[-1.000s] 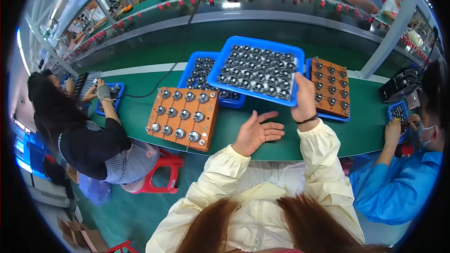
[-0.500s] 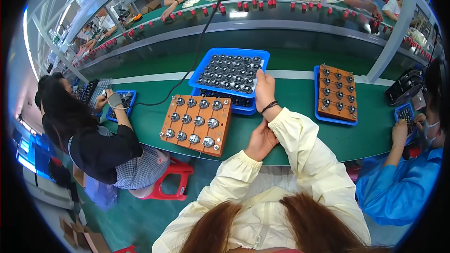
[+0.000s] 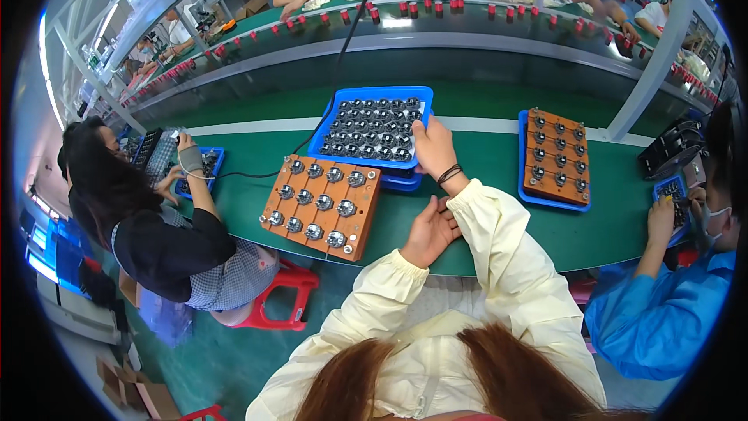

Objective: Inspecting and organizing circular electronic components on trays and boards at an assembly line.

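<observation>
My right hand [image 3: 435,150] grips the right edge of a blue plastic tray [image 3: 425,100], thumb on top. Rows of small round black-and-metal parts [image 3: 372,126] fill that tray, which is over a second blue tray [image 3: 402,183], mostly hidden. Palm up with fingers stretched out, my left hand [image 3: 431,231] holds nothing near the table's front edge, below my right wrist. To its left, an orange-brown block fixture [image 3: 308,218] carries rows of similar metallic parts and leans against the trays' near side.
Another orange-brown fixture [image 3: 552,157] with parts lies in a blue tray at right. A black cable [image 3: 261,173] crosses the green table on the left. People work close on both sides. Beyond the table runs a line of red pieces [image 3: 437,8], with a metal post [image 3: 654,54] at right.
The held tray has come nearer and slightly left, covering more of the tray below. My left hand's fingers have opened out from beside the right wrist. The person at left has raised a hand.
</observation>
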A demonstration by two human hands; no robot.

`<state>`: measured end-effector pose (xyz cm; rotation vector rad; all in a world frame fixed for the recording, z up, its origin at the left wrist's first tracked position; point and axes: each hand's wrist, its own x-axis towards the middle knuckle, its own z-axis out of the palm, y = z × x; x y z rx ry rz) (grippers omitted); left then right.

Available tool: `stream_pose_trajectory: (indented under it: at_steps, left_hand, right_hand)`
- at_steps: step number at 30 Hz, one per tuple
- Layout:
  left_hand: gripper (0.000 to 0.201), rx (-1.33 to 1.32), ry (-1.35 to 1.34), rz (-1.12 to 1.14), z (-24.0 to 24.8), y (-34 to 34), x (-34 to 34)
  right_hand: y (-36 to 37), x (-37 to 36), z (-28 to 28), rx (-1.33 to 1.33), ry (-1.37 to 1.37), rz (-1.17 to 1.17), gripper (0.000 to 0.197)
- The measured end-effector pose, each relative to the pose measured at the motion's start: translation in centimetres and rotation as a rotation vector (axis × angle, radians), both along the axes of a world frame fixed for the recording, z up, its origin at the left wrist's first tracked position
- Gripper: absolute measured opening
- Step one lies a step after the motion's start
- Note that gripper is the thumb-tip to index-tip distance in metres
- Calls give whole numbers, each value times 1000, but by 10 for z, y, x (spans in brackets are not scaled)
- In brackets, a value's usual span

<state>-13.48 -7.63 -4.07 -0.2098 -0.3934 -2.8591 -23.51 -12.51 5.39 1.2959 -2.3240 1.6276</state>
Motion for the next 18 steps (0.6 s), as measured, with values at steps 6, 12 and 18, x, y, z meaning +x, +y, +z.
stream_pose_trajectory:
  at_steps: [6,12,18]
  left_hand:
    - [46,-69,-48,-18,2,2,-1]
    - [52,-191,-146,27,17,11,0]
    - [60,-515,-313,151,47,31,-25]
  right_hand:
    - [69,-9,46,55,323,-164,25]
    - [177,-86,70,108,565,-491,31]
    - [269,-187,25,264,344,-619,36]
